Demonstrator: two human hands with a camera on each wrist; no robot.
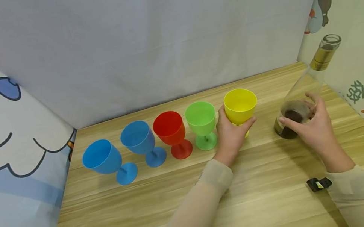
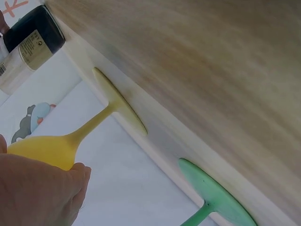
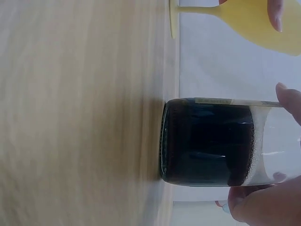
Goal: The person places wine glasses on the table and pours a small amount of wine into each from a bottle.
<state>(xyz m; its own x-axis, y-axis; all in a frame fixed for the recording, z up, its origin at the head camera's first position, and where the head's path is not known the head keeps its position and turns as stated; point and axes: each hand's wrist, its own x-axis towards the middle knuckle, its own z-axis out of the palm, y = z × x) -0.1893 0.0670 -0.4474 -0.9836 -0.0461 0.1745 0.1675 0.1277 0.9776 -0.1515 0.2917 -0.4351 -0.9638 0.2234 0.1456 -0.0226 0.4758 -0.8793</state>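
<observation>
My left hand (image 1: 231,133) holds the yellow goblet (image 1: 240,112) by the lower part of its bowl, with the thumb across the near side. In the left wrist view the goblet's foot (image 2: 120,101) is down at the wooden table. To the right, my right hand (image 1: 319,132) grips a clear glass bottle (image 1: 303,89) around its body. The bottle is uncapped, with a gold neck band, and its base is at the tabletop. Dark liquid (image 3: 211,143) with froth on top fills its lower part. Left of the yellow goblet stands a green goblet (image 1: 201,120), close to my left hand.
Farther left along the row come a red goblet (image 1: 169,130) and two blue goblets (image 1: 138,137), all upright. A small black object (image 1: 319,184) shows beside my right sleeve. A pale curtain (image 1: 160,44) hangs behind the wooden table (image 1: 140,217); printed walls flank both sides.
</observation>
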